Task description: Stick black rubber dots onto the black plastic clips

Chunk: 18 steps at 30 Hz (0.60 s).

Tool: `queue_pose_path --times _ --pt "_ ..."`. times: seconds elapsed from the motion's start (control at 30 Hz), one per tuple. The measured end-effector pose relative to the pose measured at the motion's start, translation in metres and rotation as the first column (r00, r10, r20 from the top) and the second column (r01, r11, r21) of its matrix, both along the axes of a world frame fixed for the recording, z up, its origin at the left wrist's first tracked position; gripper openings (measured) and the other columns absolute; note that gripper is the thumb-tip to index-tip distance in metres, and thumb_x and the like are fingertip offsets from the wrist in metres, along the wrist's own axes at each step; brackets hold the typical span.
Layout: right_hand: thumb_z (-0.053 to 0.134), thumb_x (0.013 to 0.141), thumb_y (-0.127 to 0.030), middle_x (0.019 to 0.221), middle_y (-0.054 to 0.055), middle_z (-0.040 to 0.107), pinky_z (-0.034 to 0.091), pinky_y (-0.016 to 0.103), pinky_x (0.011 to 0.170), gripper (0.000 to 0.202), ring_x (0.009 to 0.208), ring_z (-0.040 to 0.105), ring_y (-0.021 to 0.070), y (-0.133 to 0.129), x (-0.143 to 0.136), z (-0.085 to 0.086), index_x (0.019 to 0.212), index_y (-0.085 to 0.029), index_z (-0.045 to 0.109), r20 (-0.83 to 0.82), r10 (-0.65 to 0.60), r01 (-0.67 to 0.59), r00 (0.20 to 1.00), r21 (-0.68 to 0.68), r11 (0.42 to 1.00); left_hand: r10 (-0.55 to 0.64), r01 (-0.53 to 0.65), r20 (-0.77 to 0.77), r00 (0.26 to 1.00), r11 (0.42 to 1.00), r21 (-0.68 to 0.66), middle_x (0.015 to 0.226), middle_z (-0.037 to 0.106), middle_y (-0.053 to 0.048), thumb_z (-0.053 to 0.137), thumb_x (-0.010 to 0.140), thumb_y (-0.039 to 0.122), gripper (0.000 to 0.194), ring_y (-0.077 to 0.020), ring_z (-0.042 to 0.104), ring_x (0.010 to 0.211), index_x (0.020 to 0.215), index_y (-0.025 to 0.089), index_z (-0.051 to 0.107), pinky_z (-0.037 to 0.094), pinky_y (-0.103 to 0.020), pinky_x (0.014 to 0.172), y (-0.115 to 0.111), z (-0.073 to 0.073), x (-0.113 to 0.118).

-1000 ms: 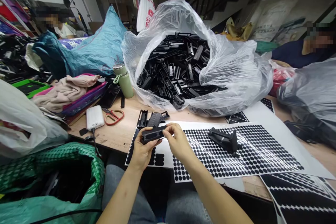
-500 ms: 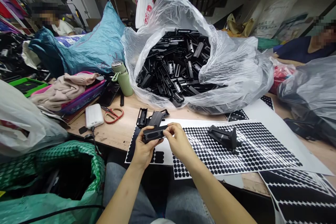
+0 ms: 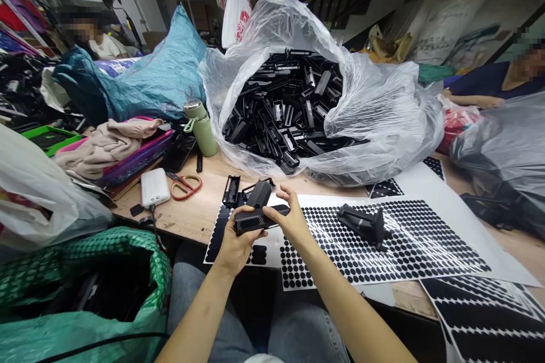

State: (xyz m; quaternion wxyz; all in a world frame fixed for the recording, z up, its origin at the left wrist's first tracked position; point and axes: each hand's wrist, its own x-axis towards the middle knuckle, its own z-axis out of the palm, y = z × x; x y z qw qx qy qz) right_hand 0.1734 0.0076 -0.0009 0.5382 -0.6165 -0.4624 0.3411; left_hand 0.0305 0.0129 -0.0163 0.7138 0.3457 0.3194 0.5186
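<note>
My left hand [image 3: 237, 244] is closed around one end of a long black plastic part [image 3: 251, 221] with a carbon-fibre-patterned face, held above the table's front edge. My right hand [image 3: 293, 218] has its thumb resting on the part's upper face, the index and middle fingers raised and spread apart. Just behind lies another carbon-patterned black part [image 3: 259, 194]. Beside it is an open black plastic housing [image 3: 231, 190]. Under and to the right of my hands is a white sheet of round black stickers [image 3: 383, 238], with a black bracket-like part [image 3: 361, 224] on top.
A big clear plastic bag [image 3: 378, 119] full of black parts stands behind. On the left are red-handled scissors [image 3: 186, 187], a white power bank [image 3: 154, 187], a green flask [image 3: 202, 130] and a green sack [image 3: 157, 272]. Two people sit farther back, left and right.
My right index finger has lifted off the part and spread upward, while the thumb has come to lie flat on it. The part has tilted slightly in my left hand.
</note>
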Motion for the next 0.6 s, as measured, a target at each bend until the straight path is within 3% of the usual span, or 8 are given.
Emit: queue_pose_path --times 0.07,0.13,0.2,0.27,0.33,0.43,0.6 --pt "0.070 0.058 -0.045 0.122 0.007 0.045 0.047 0.030 0.069 0.078 0.074 0.055 0.0126 0.005 0.005 -0.002 0.127 -0.028 0.037 -0.046 0.114 -0.114 0.992 0.011 0.993 -0.073 0.076 -0.075 0.995 0.996 0.049 0.087 0.061 0.001 0.072 0.053 0.005 0.043 -0.0134 0.060 0.072 0.090 0.021 0.058 0.053 -0.024 0.057 0.000 -0.002 -0.001" --pt "0.072 0.056 -0.044 0.117 0.006 0.049 0.046 0.026 0.059 0.073 0.061 0.051 0.0081 0.008 0.008 -0.004 0.121 -0.027 0.044 -0.047 0.152 -0.152 0.987 0.017 0.988 -0.121 0.132 -0.139 0.983 0.989 0.067 0.088 0.059 0.000 0.072 0.052 0.005 0.041 -0.0135 0.058 0.071 0.089 0.020 0.060 0.052 -0.024 0.054 0.001 -0.003 -0.002" --pt "0.071 0.056 -0.046 0.094 0.002 0.058 0.042 0.024 0.051 0.057 0.053 0.048 0.0073 0.011 0.008 -0.008 0.105 -0.022 0.054 -0.057 0.134 -0.135 0.989 -0.020 0.991 -0.104 0.117 -0.165 0.981 0.991 0.069 0.094 0.058 -0.002 0.071 0.054 0.005 0.041 -0.0143 0.057 0.074 0.091 0.019 0.061 0.051 -0.024 0.054 0.002 -0.005 -0.002" --pt "0.069 0.058 -0.048 0.070 -0.003 0.057 0.037 0.022 0.045 0.046 0.047 0.045 0.0081 0.013 0.007 -0.012 0.090 -0.020 0.055 -0.097 0.081 -0.088 0.992 -0.067 0.994 -0.063 0.079 -0.184 0.981 0.994 0.076 0.101 0.056 -0.003 0.070 0.056 0.006 0.046 -0.0147 0.056 0.078 0.099 0.020 0.060 0.051 -0.023 0.056 0.004 -0.008 -0.003" --pt "0.068 0.060 -0.050 0.061 -0.004 0.054 0.036 0.022 0.045 0.039 0.048 0.045 0.0090 0.015 0.007 -0.016 0.077 -0.019 0.052 -0.136 0.048 -0.058 0.990 -0.065 0.996 -0.070 0.092 -0.221 0.973 0.992 0.089 0.106 0.055 -0.004 0.071 0.055 0.006 0.057 -0.0152 0.055 0.082 0.108 0.022 0.056 0.051 -0.023 0.060 0.005 -0.011 -0.004" --pt "0.068 0.060 -0.049 0.063 -0.002 0.055 0.040 0.023 0.053 0.037 0.056 0.050 0.0107 0.017 0.010 -0.017 0.066 -0.018 0.050 -0.126 0.026 -0.027 0.992 -0.003 1.000 -0.111 0.146 -0.283 0.953 0.984 0.106 0.109 0.055 -0.005 0.074 0.052 0.007 0.066 -0.0161 0.055 0.089 0.112 0.022 0.053 0.049 -0.024 0.070 0.008 -0.017 -0.009" --pt "0.072 0.058 -0.046 0.064 -0.001 0.056 0.041 0.025 0.054 0.036 0.056 0.051 0.0115 0.012 0.019 0.002 0.066 -0.016 0.053 -0.077 -0.009 0.012 0.997 0.038 0.999 -0.219 0.236 -0.285 0.933 0.971 0.025 0.100 0.058 -0.005 0.078 0.048 0.011 0.074 -0.0166 0.060 0.079 0.115 0.020 0.048 0.049 -0.028 0.068 0.006 -0.029 -0.019"
